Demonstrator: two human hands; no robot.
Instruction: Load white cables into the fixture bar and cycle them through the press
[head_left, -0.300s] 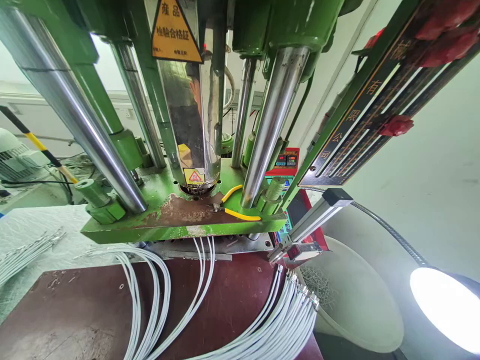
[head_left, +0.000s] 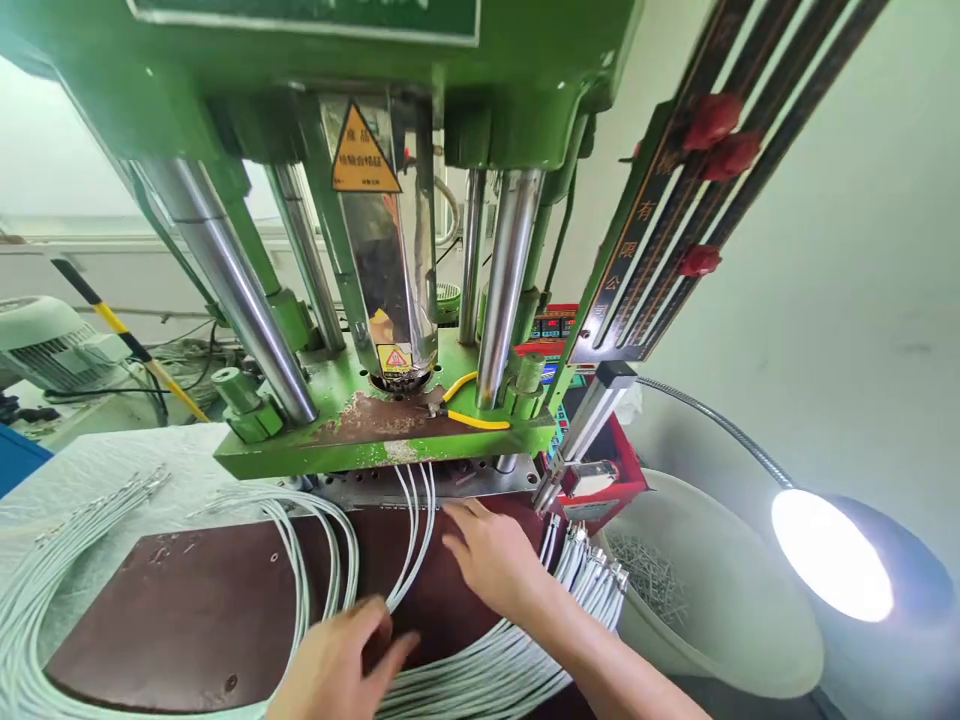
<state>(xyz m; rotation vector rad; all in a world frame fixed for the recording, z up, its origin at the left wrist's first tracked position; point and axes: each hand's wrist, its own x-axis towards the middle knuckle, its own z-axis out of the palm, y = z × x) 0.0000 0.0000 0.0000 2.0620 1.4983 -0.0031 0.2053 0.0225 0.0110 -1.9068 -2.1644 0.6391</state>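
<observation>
Two pairs of thin white cables run out from under the green press plate and curve down over the brown board. My right hand reaches in just right of them, fingers stretched toward the press's front edge. Whether its fingertips touch the narrow metal edge there I cannot tell. Lower down, my left hand is slightly blurred, its thumb and fingers apart near the lower part of these cables. Nothing shows in its grasp. A thick bundle of white cables with metal ends passes beneath my right forearm.
Yellow-handled pliers lie on the press plate near a steel column. More looped cables rest at the left. A pale bin with metal scraps and a lit lamp stand at the right.
Both my hands have come into view over the brown board. The view has shifted, showing more of the upper press. The cables under the press plate look much the same.
</observation>
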